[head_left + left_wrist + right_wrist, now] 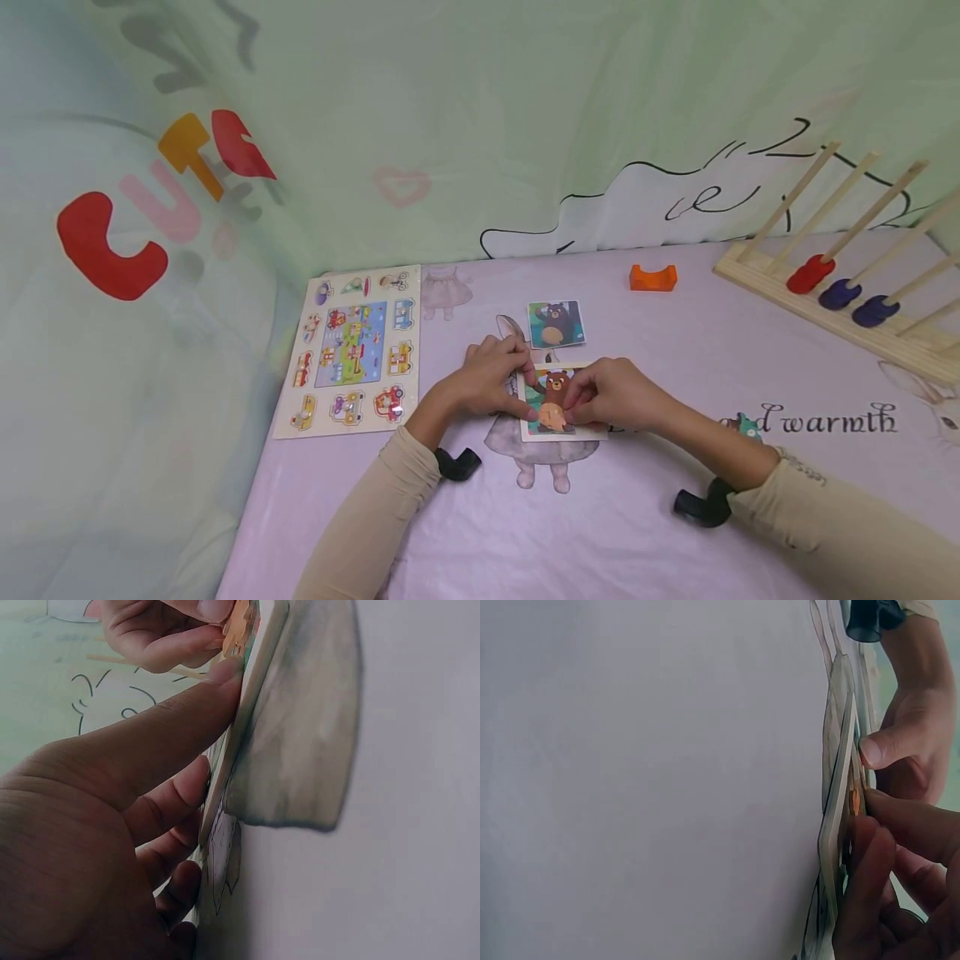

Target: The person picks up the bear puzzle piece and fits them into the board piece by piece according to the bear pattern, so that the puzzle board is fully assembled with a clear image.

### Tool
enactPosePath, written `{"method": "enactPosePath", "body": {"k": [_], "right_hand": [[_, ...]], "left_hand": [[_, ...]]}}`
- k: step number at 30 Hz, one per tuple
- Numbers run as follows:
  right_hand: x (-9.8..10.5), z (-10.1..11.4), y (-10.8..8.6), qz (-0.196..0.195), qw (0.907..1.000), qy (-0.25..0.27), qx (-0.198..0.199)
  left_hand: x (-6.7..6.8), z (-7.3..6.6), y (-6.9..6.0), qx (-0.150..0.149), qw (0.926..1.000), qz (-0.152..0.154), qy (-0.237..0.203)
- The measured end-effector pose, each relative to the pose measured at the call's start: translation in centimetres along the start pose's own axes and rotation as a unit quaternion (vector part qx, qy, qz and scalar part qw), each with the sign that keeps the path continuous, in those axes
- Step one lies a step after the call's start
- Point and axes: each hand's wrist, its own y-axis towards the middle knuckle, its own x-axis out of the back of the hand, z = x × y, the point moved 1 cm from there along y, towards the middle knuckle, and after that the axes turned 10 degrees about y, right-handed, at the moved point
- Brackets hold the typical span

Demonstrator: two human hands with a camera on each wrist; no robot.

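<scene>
A small bear jigsaw puzzle in a pale frame (527, 431) lies on the table, showing a brown bear on a green ground. My left hand (491, 379) rests at its left side, thumb stretched onto the bear's belly and fingers along the upper left edge. From the right, my right hand (611, 393) pinches an orange-brown puzzle piece (237, 630) between thumb and fingers, slightly raised at the board's surface. The fingers partly hide the bear's right side. Just beyond the board lies a square bear picture card (556, 324).
A wooden vehicle peg puzzle (408, 408) lies at the left. An orange block (652, 278) sits toward the back. At the right stands a wooden rod stand (757, 267) with red and blue pieces. A small teal piece (748, 427) lies beside the right forearm.
</scene>
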Motion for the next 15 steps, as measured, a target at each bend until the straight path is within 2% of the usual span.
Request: {"method": "enactPosePath", "body": {"k": [10,15], "right_hand": [[0.02,0.35,-0.12,-0.013,0.9995,-0.028,-0.001],[0.70,0.04,-0.28,-0.021,0.9982,-0.055,0.007]], "left_hand": [[0.14,-0.15,-0.05,-0.002,1.0000,-0.001,0.004],[0.31,-0.58,-0.30,0.014,0.9999,0.000,0.005]]}}
